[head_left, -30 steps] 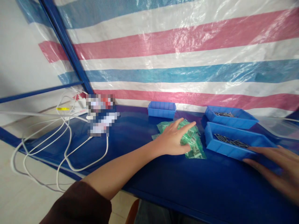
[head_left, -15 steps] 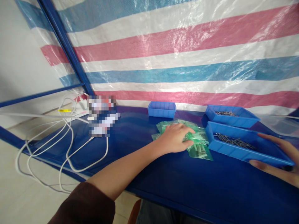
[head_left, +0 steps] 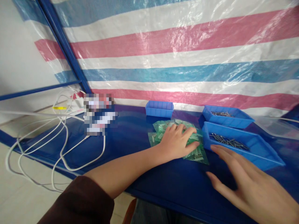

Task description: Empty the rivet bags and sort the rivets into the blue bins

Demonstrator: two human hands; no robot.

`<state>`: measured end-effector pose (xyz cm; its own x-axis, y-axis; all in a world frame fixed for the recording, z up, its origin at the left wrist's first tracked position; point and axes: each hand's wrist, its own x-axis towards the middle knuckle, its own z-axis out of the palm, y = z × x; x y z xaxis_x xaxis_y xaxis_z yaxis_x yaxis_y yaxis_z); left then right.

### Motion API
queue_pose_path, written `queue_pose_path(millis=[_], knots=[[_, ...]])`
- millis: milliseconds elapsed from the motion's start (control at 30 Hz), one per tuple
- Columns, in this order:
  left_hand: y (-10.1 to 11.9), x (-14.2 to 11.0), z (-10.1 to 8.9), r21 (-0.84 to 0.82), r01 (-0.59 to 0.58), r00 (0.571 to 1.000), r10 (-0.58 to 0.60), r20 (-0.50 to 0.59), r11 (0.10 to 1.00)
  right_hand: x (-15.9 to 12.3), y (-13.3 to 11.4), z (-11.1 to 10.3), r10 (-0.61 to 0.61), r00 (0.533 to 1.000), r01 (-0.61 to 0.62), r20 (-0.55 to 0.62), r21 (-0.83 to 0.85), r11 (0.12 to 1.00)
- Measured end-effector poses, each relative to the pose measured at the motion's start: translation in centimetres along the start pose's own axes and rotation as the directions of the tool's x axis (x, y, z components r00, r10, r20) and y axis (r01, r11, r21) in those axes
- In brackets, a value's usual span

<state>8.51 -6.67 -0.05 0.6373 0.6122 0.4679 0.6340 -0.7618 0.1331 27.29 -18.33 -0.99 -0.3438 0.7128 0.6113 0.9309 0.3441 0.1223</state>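
Observation:
My left hand (head_left: pixel 177 142) lies flat with fingers spread on a pile of green plastic bags (head_left: pixel 161 132) of small metal parts, on the blue table (head_left: pixel 140 155). My right hand (head_left: pixel 247 186) hovers low over the table at the near right, fingers stretched out and apart, holding nothing. Its fingertips point toward the bags and the near blue tray (head_left: pixel 257 152), which holds several dark metal pins.
A second blue tray (head_left: pixel 227 113) with pins stands behind the first. A small blue bin (head_left: pixel 159 109) sits at the back by the striped tarpaulin wall. White cables (head_left: pixel 63 143) loop over the table's left part and edge, beside a blurred-out item.
My right hand left the near tray's right side and moved left and closer, now over the table in front of the bags. My left hand stayed on the bags, fingers shifting slightly.

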Motion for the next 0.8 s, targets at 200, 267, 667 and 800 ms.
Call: queue_pose_path(millis=[200,267,667,800], knots=[[-0.1,-0.4,0.4,0.024,-0.040,0.999,0.040,-0.014,0.999,3.5,-2.1,2.2,-0.010,0.991,0.018,0.135,-0.059,0.998],[-0.1,-0.3,0.2,-0.022,-0.034,0.999,0.034,-0.001,0.999,4.1,-2.0,2.7,0.017,0.985,-0.006,0.169,-0.066,0.998],[-0.3,-0.2,0.3,-0.372,-0.087,0.995,0.062,-0.079,0.924,4.8,-2.3,3.3,0.190,0.960,-0.186,0.205,-0.037,0.982],[-0.2,-0.4,0.0,-0.459,-0.129,0.991,0.106,-0.075,0.879,5.2,-3.1,3.1,0.238,0.939,-0.220,0.249,-0.099,0.970]])
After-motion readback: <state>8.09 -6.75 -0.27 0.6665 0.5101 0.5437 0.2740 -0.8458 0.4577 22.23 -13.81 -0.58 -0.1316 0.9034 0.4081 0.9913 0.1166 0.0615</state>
